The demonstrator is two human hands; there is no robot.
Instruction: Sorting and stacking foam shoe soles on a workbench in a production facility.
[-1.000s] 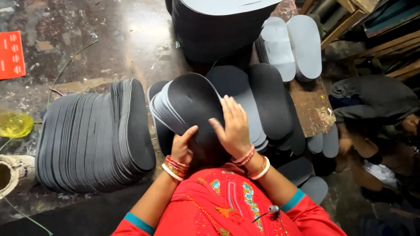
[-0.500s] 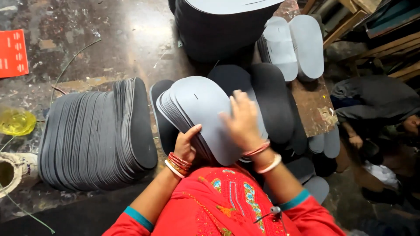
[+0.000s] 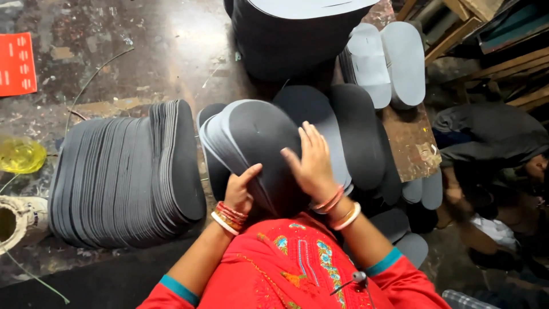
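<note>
A fanned bundle of dark grey sole-shaped sheets [image 3: 251, 143] stands tilted in front of me. My left hand [image 3: 239, 194] grips its lower edge, thumb up against the top sheet. My right hand [image 3: 311, 166] lies flat on the top sheet's right side, fingers spread. Both wrists carry red and white bangles. Behind the bundle, more dark soles [image 3: 354, 131] lie overlapped on a wooden board [image 3: 409, 149].
A long leaning row of grey soles [image 3: 126, 177] sits on the floor at my left. A tall dark stack [image 3: 291, 40] and paler grey soles [image 3: 389, 63] stand further off. A yellow dish [image 3: 20, 154], a red card [image 3: 16, 63] and another person [image 3: 492, 149] at right.
The bundle has tipped and fanned out more toward me. My right hand slid from the middle of the top sheet to its right side; my left thumb came up onto the sheet.
</note>
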